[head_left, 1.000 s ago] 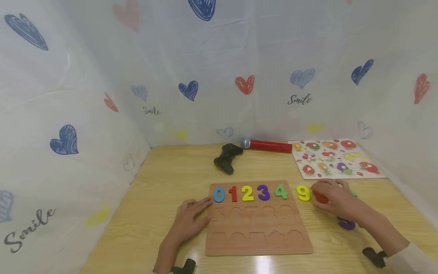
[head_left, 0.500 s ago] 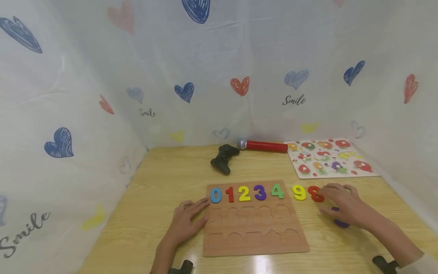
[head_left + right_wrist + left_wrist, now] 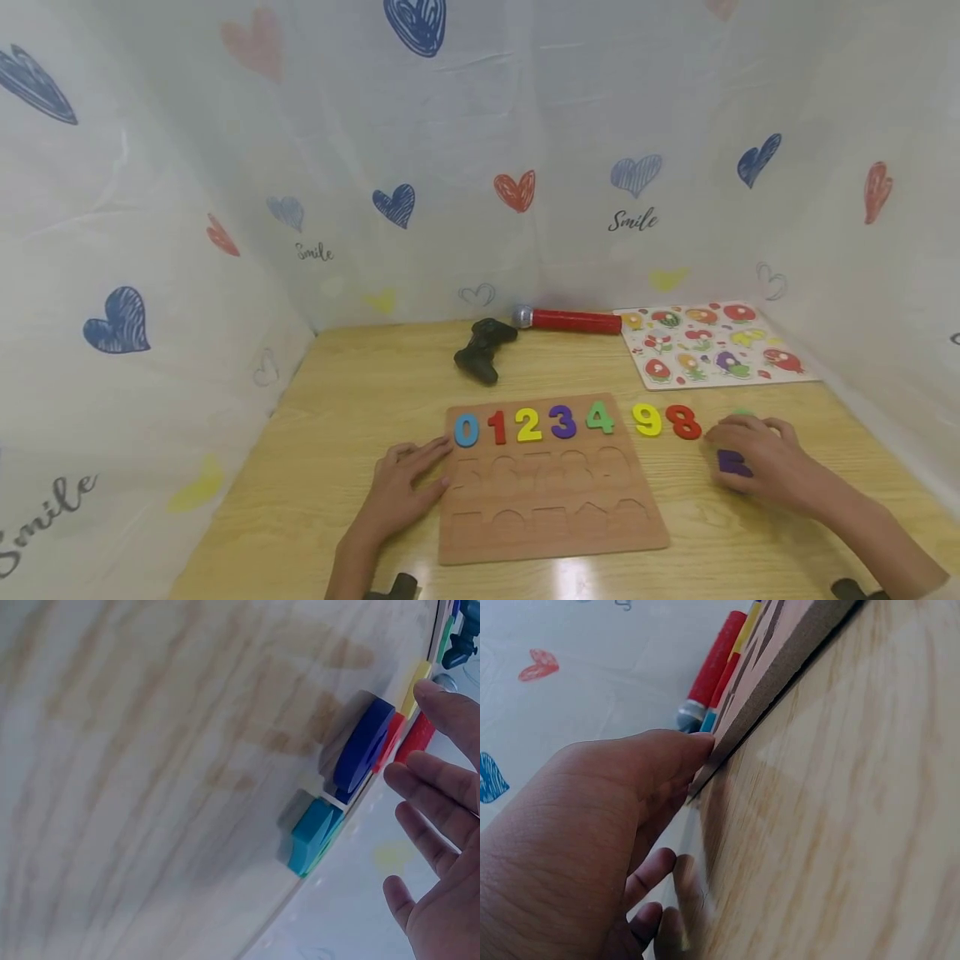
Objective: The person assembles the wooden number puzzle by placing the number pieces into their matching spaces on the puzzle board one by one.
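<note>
A wooden number board lies on the table, with coloured digits 0, 1, 2, 3 and 4 along its top row and bare recesses below. My left hand rests at the board's left edge, fingers touching the rim; the thumb shows on that edge in the left wrist view. My right hand, fingers spread in the right wrist view, hovers by a purple number piece and holds nothing. Left of it lie a yellow 9 and a red 8. Behind the fingers a green piece is mostly hidden.
A black game controller and a red microphone lie toward the back. At the back right is a fruit puzzle board. A teal piece stands near the purple one in the right wrist view. Heart-printed curtains enclose the table.
My right hand has let go of the red 8, which now lies beside the yellow 9, and moved right toward the purple piece. The left hand stays at the board; the head view shifts slightly.
</note>
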`<state>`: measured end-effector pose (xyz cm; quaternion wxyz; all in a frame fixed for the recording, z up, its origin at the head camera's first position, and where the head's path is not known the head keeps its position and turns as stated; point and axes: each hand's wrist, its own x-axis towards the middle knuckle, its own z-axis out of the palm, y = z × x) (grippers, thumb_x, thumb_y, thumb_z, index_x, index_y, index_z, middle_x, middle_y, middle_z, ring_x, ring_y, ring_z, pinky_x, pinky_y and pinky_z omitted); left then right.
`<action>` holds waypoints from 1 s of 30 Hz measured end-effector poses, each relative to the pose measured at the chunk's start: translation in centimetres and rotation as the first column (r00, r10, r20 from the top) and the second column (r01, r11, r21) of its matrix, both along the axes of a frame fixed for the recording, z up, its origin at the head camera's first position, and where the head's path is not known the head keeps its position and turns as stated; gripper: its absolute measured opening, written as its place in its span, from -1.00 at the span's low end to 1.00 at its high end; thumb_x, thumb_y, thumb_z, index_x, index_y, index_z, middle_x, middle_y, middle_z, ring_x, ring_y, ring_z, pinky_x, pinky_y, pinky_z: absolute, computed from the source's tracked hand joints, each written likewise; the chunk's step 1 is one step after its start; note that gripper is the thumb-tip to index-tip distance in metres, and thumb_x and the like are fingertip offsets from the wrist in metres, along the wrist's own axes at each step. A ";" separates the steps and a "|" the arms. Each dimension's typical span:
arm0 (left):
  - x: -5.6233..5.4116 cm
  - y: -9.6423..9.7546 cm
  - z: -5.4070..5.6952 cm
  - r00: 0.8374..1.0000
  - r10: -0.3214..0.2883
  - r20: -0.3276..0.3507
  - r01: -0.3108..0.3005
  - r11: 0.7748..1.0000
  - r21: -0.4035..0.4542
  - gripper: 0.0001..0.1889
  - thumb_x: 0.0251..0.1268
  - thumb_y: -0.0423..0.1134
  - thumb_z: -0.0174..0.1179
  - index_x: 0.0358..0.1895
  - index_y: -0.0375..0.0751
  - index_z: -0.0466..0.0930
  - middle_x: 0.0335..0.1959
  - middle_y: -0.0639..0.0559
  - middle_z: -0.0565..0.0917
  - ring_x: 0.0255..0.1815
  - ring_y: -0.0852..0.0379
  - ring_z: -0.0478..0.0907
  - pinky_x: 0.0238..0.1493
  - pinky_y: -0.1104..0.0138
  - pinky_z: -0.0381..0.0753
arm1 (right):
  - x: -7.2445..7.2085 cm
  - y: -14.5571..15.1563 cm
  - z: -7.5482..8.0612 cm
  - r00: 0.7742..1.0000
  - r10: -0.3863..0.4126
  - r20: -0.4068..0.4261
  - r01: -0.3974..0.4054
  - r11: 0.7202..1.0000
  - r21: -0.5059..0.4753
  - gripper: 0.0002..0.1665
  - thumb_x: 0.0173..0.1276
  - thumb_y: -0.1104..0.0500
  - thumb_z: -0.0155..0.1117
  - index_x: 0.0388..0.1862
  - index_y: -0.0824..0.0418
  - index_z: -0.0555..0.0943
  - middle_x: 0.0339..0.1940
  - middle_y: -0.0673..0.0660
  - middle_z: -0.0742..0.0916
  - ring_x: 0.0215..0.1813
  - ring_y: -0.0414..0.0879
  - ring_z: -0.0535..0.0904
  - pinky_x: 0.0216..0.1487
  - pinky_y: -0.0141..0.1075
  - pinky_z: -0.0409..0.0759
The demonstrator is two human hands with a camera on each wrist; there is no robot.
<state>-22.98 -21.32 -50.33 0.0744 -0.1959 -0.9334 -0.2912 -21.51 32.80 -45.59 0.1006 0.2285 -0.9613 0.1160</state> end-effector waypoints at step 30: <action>-0.1 -0.1 -0.1 1.000 0.002 -0.005 -0.002 1.000 0.006 -0.48 0.34 0.08 0.27 0.36 0.19 0.54 0.41 0.28 0.44 0.21 0.03 0.29 0.18 -0.15 0.16 | 1.4 1.6 -1.1 0.999 -0.029 0.027 0.030 0.999 -0.024 -0.48 -0.03 0.00 0.67 -0.06 0.03 0.70 -0.03 0.07 0.72 0.18 0.23 0.43 0.04 0.29 0.13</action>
